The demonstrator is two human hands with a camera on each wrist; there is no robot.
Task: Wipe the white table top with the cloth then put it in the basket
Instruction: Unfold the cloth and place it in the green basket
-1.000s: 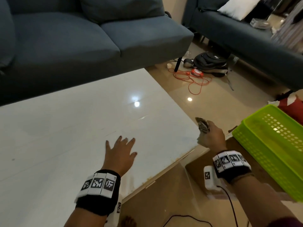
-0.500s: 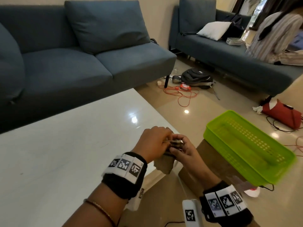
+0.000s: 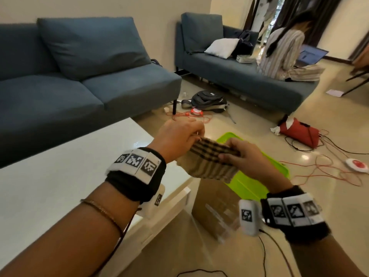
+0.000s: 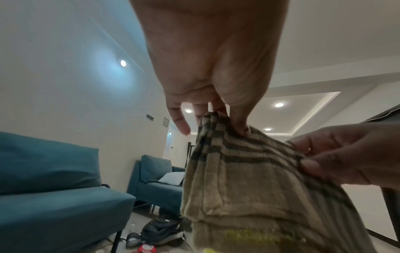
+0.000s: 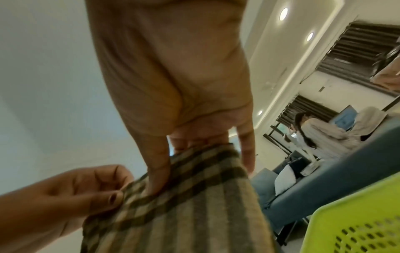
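A beige cloth [image 3: 209, 162] with dark stripes hangs stretched between both hands, just off the right edge of the white table top [image 3: 60, 176]. My left hand [image 3: 179, 136] pinches its top left corner, thumb against fingers, as the left wrist view shows on the cloth [image 4: 249, 179]. My right hand [image 3: 239, 154] pinches the top right corner of the cloth [image 5: 194, 196]. The green basket [image 3: 249, 186] sits on a cardboard box directly below and behind the cloth, partly hidden by it.
The cardboard box [image 3: 215, 208] stands close to the table's right edge. Blue sofas [image 3: 89, 76] stand behind the table and at the back right, where a person [image 3: 287, 50] sits. A backpack [image 3: 207, 100], a red bag [image 3: 297, 130] and orange cables [image 3: 329, 172] lie on the floor.
My left hand left the table top and joined the right at the cloth. Both hands rose and pulled apart, spreading the bunched cloth out over the basket. The head view tilted up.
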